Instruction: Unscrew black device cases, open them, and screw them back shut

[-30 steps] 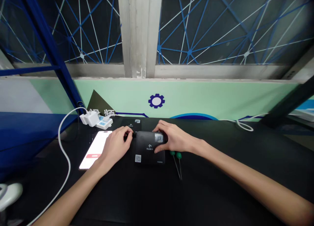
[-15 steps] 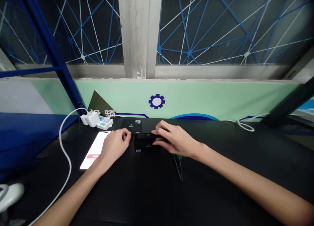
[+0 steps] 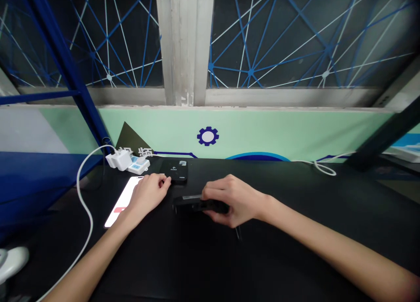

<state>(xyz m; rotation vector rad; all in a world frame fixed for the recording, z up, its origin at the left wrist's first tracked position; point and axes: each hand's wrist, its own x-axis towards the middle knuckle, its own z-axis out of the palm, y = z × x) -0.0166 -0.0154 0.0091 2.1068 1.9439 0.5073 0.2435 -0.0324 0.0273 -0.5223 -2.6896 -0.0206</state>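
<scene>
Firmly, the right hand (image 3: 233, 201) closed in a narrow grip around the right end of a flat black case (image 3: 188, 203), fingers (image 3: 218, 189) wrapped across it. The case lay tilted, roughly on its long edge, above the black desk mat (image 3: 157, 258), though dark on dark made it hard to tell whether it touched the mat. Beneath the right hand, a thin metal shaft (image 3: 238, 233) poked out. The left hand (image 3: 147, 194) lay open and relaxed, holding nothing, over the upper part of a smartphone (image 3: 122, 203) with a lit white screen. Its fingertips (image 3: 166, 182) sat just beside the lower corner of a black rectangular pad (image 3: 173, 170). Farther left, a white charger (image 3: 120, 160) stood next to a small white-and-blue box (image 3: 139, 165), with a white cable (image 3: 82, 197) curving down the desk's left side.
</scene>
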